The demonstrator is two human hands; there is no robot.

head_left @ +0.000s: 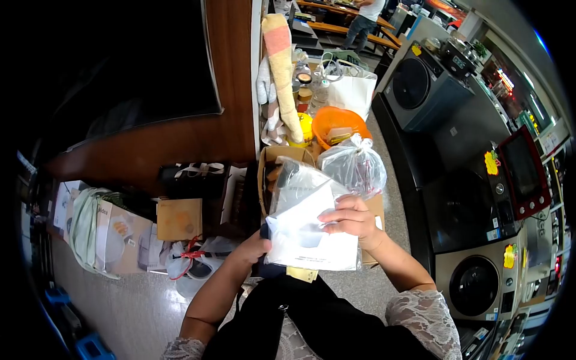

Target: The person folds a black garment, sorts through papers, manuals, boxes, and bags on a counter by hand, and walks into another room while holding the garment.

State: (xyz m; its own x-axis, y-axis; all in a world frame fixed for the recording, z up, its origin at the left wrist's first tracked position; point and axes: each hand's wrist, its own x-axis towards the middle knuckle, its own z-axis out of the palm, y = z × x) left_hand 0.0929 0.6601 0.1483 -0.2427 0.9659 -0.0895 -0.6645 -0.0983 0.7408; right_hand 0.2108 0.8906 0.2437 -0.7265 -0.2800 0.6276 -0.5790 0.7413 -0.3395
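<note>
White papers in a clear plastic sleeve [321, 255] are held in front of my body, with small print near the lower edge. My left hand [254, 247] grips them at the left side, thumb on top; its other fingers are hidden underneath. Across the right side, my right hand [353, 221] has its fingers closed on a folded white sheet [303, 210] lying on top. A yellowish slip [302, 274] sticks out below the papers. Something dark shows under their left edge; I cannot make out what it is. Behind them stands an open cardboard box [264, 174].
Beyond the papers are a tied clear plastic bag [354, 165], an orange bowl [339, 123], jars and a rolled yellow-pink towel [279, 66]. Washing machines [477, 285] line the right. Boxes [129, 237] and bags sit at the left. A person [363, 27] is in the background.
</note>
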